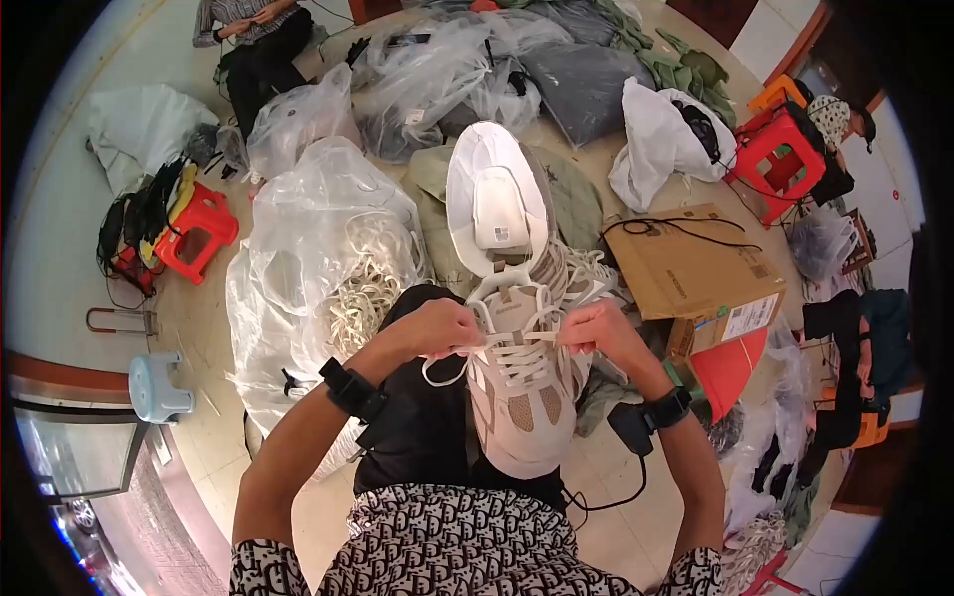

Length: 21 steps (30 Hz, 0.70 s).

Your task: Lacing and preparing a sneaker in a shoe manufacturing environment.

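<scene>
A beige and white sneaker (522, 407) rests on my lap with its toe toward me. Its pale shoelace (524, 363) runs crosswise through the eyelets below the tongue. On the left side of the shoe, my left hand (437, 330) is closed in a pinch on the lace, and a loop of it hangs under the fingers. My right hand (601, 330) pinches the lace on the other side. Both hands hold it level, out to either side of the shoe. Beyond the shoe's opening lies a second shoe (500, 204) with a white lining and insole showing.
Left of my legs, a clear plastic bag (298, 238) holds a heap of pale laces (368, 288). A cardboard box (696, 263) lies at right. Red stools (199, 233), a light blue stool (159, 387) and plastic-wrapped bundles (437, 84) surround me. Other people sit nearby.
</scene>
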Each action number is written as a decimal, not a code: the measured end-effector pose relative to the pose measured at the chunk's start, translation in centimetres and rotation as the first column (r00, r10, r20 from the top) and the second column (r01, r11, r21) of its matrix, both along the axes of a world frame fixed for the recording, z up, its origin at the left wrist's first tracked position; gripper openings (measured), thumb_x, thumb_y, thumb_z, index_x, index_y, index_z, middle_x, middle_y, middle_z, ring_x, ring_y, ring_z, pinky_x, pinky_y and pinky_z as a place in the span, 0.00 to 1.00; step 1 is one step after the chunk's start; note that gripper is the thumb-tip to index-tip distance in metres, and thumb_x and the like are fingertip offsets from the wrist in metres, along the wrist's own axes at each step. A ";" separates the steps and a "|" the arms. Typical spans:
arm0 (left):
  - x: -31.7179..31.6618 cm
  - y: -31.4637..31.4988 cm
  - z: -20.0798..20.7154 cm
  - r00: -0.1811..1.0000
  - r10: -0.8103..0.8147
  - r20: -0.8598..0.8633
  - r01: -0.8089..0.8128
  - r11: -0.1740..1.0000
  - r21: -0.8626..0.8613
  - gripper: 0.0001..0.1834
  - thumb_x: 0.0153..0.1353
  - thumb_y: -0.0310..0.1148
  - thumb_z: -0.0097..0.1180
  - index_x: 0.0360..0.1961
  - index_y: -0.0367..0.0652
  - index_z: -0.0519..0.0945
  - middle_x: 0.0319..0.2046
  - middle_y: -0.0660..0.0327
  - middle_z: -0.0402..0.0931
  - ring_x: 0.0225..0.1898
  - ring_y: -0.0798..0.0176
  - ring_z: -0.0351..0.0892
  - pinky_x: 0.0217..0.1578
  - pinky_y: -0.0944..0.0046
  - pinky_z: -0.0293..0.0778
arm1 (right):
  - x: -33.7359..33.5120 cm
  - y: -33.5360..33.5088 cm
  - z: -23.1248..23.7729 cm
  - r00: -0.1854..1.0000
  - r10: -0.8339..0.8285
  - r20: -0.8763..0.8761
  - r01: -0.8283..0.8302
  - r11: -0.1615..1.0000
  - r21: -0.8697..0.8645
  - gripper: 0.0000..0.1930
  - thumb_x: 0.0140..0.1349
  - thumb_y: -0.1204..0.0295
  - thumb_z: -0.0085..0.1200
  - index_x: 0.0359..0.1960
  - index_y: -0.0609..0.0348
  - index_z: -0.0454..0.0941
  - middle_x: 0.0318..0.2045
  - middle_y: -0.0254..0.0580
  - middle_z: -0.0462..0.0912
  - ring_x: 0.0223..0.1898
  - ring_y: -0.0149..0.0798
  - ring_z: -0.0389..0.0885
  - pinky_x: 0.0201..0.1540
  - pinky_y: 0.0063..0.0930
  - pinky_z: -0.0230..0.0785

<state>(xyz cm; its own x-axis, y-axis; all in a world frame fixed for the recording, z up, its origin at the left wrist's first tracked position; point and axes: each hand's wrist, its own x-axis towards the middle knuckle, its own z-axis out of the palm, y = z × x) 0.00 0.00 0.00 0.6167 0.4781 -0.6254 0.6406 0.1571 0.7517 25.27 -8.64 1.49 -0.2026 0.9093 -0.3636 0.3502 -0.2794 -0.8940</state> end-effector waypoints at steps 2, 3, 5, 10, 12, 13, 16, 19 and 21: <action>-0.2 0.0 -0.1 0.997 0.038 0.072 -0.031 0.996 -0.088 0.08 0.49 0.32 0.54 0.21 0.38 0.78 0.15 0.66 0.71 0.12 0.77 0.62 0.10 0.76 0.55 | 0.2 -0.1 -0.2 0.999 0.046 -0.011 -0.045 0.993 0.110 0.07 0.48 0.72 0.53 0.16 0.60 0.77 0.13 0.30 0.74 0.15 0.19 0.66 0.18 0.12 0.57; 0.0 -0.1 -0.2 0.996 0.042 0.076 -0.035 0.995 -0.091 0.08 0.49 0.32 0.54 0.21 0.38 0.78 0.15 0.66 0.71 0.12 0.77 0.62 0.10 0.76 0.55 | 0.5 -0.1 -0.2 0.999 0.050 -0.006 -0.049 0.993 0.108 0.07 0.48 0.72 0.53 0.16 0.60 0.77 0.13 0.30 0.74 0.15 0.19 0.66 0.18 0.12 0.57; 0.3 -0.4 -0.3 0.991 0.052 0.125 -0.045 0.997 -0.059 0.08 0.49 0.31 0.53 0.22 0.37 0.78 0.15 0.67 0.70 0.12 0.78 0.62 0.11 0.75 0.56 | 1.0 -0.1 -0.1 0.999 0.029 -0.041 -0.027 0.998 0.057 0.07 0.48 0.73 0.52 0.17 0.61 0.77 0.13 0.30 0.74 0.15 0.19 0.66 0.18 0.13 0.57; 0.7 -0.5 0.2 0.992 -0.080 0.099 0.026 0.890 0.456 0.08 0.49 0.32 0.52 0.21 0.37 0.77 0.17 0.61 0.73 0.16 0.65 0.70 0.18 0.67 0.65 | 0.5 -0.2 -0.3 0.998 -0.041 -0.046 0.041 0.999 0.001 0.07 0.47 0.73 0.53 0.16 0.62 0.77 0.13 0.31 0.74 0.15 0.19 0.65 0.17 0.13 0.56; 0.5 -0.7 0.0 0.979 -0.181 0.096 0.074 0.750 0.658 0.09 0.49 0.32 0.52 0.20 0.37 0.76 0.17 0.59 0.74 0.19 0.60 0.73 0.22 0.64 0.67 | 0.4 -0.2 -0.3 0.996 -0.059 -0.062 0.058 0.998 -0.009 0.07 0.47 0.72 0.53 0.16 0.62 0.77 0.13 0.31 0.74 0.14 0.19 0.65 0.17 0.13 0.56; 0.5 -0.9 0.2 0.981 -0.195 0.009 0.133 0.702 0.699 0.09 0.50 0.32 0.51 0.20 0.38 0.75 0.19 0.58 0.74 0.22 0.56 0.74 0.24 0.61 0.68 | 0.5 -0.1 -0.4 0.998 -0.018 -0.057 0.020 0.999 0.051 0.07 0.47 0.72 0.54 0.16 0.62 0.77 0.13 0.31 0.74 0.14 0.19 0.64 0.17 0.13 0.55; -0.3 -1.3 0.1 0.954 -0.230 -0.190 0.288 0.547 0.786 0.08 0.51 0.33 0.50 0.22 0.39 0.73 0.23 0.57 0.73 0.26 0.52 0.74 0.27 0.57 0.69 | 0.2 0.1 -0.1 0.998 -0.017 -0.055 0.019 1.000 0.025 0.07 0.46 0.72 0.55 0.16 0.62 0.77 0.13 0.31 0.74 0.14 0.19 0.63 0.16 0.14 0.54; -2.0 -1.2 0.1 0.928 -0.199 -0.313 0.369 0.399 0.840 0.07 0.52 0.33 0.48 0.24 0.41 0.71 0.25 0.56 0.71 0.26 0.52 0.74 0.27 0.56 0.70 | -0.7 0.3 -0.4 0.999 -0.028 -0.044 0.026 0.999 -0.046 0.07 0.45 0.72 0.55 0.17 0.63 0.77 0.13 0.32 0.74 0.13 0.20 0.63 0.15 0.14 0.54; -3.3 -1.0 0.5 0.934 -0.157 -0.322 0.358 0.364 0.860 0.06 0.52 0.33 0.47 0.25 0.41 0.71 0.25 0.57 0.70 0.26 0.52 0.73 0.27 0.55 0.70 | -1.4 0.4 -0.7 1.000 0.001 -0.028 -0.002 0.999 -0.033 0.07 0.45 0.72 0.55 0.17 0.65 0.77 0.12 0.33 0.74 0.12 0.21 0.64 0.14 0.15 0.53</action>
<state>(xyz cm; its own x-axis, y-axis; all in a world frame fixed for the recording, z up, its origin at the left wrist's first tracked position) -3.33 -0.99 0.47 0.7580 0.6513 -0.0354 0.6407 -0.7334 0.2270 23.85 -8.23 0.84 -0.2141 0.8966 -0.3877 0.3256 -0.3087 -0.8937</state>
